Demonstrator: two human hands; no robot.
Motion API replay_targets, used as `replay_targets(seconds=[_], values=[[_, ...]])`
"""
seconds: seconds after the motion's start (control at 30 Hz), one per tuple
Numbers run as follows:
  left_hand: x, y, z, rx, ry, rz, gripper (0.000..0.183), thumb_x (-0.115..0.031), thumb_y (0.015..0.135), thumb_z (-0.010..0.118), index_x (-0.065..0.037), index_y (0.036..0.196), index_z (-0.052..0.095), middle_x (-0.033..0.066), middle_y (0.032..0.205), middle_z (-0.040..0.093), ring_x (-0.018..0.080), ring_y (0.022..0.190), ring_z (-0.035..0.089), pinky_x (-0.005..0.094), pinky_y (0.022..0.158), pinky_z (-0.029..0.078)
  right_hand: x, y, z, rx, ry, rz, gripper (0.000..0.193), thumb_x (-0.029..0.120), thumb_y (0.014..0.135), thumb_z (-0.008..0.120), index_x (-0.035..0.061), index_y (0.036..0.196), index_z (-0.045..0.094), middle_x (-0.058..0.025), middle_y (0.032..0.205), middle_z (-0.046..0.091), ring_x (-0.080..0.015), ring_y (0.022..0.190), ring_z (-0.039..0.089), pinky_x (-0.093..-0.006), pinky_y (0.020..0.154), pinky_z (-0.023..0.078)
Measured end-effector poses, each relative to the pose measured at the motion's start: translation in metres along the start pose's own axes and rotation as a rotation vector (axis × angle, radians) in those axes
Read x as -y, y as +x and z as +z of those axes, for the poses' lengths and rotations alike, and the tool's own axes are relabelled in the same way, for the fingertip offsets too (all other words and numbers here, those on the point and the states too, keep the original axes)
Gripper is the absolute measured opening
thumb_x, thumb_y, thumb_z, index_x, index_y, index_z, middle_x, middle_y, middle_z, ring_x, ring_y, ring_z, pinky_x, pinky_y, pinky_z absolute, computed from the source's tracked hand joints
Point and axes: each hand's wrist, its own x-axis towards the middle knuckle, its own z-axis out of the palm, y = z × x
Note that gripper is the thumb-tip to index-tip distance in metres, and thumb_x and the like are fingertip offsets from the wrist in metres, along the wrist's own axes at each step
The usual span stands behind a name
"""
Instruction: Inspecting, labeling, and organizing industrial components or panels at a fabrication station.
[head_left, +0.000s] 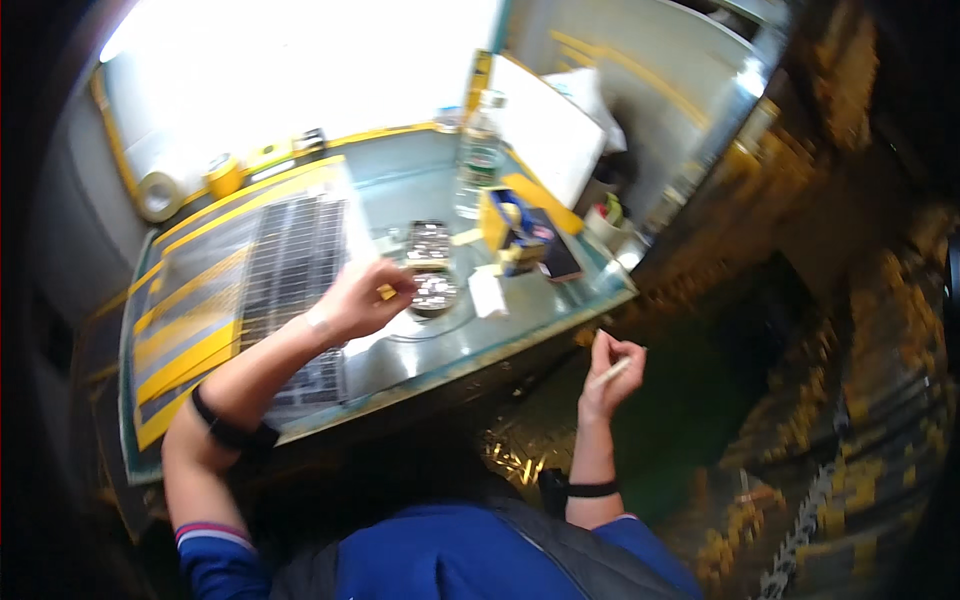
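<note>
My left hand (365, 298) is over the glass-topped table, its fingers curled into a pinch. A small yellow spot shows between the fingers, too blurred to name. Just beside the fingertips is a round tin (433, 292) of shiny small metal pieces. A rectangular container (429, 241) of similar pieces adjoins it on the far side. Off the table's front edge to the right, my right hand (614, 376) is closed around a thin whitish stick (610, 373), which lies across the fingers. The tips of that hand are slightly smeared.
Yellow-and-grey sheets and a dark gridded sheet (290, 265) cover the table's left part. A clear bottle (481, 150), a blue-and-yellow tape dispenser (515, 232), a dark phone (556, 248) and a white block (488, 294) stand right. Tape rolls (160, 196) line the back. Yellow scraps litter the floor.
</note>
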Motion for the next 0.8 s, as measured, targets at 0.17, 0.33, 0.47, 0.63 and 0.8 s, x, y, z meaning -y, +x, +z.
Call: replay_targets(seconds=[0.17,0.33,0.47,0.63,0.8], values=[[-0.067,-0.078,-0.043,0.152,0.372,0.136,0.02,-0.015,0.074,0.075,-0.005,0.09,0.068,0.0144,0.095,0.065,0.0314,0.086,0.063,0.0365,0.074,0.051,-0.019,0.027,-0.014,-0.079,-0.307,-0.152,0.022,0.001,0.078,0.072,0.0028,0.082,0.05,-0.0052,0.074,0.06,-0.0119,0.068,0.058,-0.0259,0.067,0.049],[-0.053,-0.153,-0.081,-0.234,0.314,-0.33,0.022,-0.006,0.074,0.074,0.002,0.093,0.068,0.0156,0.097,0.067,0.0269,0.087,0.065,0.0326,0.076,0.051,-0.028,0.029,-0.006,-0.105,-0.511,-0.225,0.022,0.009,0.074,0.075,0.0052,0.08,0.054,-0.008,0.071,0.061,-0.0193,0.064,0.059,-0.0313,0.062,0.048],[-0.028,-0.21,-0.098,-0.425,0.114,-0.699,0.027,-0.01,0.08,0.072,0.003,0.103,0.066,0.0121,0.093,0.068,0.0191,0.082,0.066,0.028,0.076,0.051,-0.045,0.014,0.008,-0.013,-0.608,-0.277,0.017,0.012,0.074,0.073,0.0066,0.078,0.058,-0.0096,0.071,0.06,-0.028,0.064,0.06,-0.037,0.059,0.048],[-0.011,-0.23,-0.098,-0.525,0.151,-0.812,0.04,-0.017,0.082,0.073,0.004,0.113,0.059,0.0121,0.094,0.067,0.0155,0.079,0.064,0.0284,0.072,0.052,-0.034,0.0,0.004,0.101,-0.574,-0.246,0.008,0.009,0.087,0.066,0.0026,0.092,0.065,-0.0097,0.083,0.069,-0.017,0.075,0.066,-0.0287,0.068,0.052],[-0.016,-0.202,-0.086,-0.402,0.486,-0.846,0.055,-0.039,0.079,0.073,0.001,0.112,0.055,0.0185,0.099,0.058,0.0281,0.081,0.062,0.0371,0.072,0.05,0.044,-0.027,0.045,0.228,-0.139,-0.02,0.011,0.009,0.089,0.062,-0.001,0.094,0.061,-0.0109,0.084,0.067,-0.0169,0.076,0.065,-0.0292,0.071,0.052]])
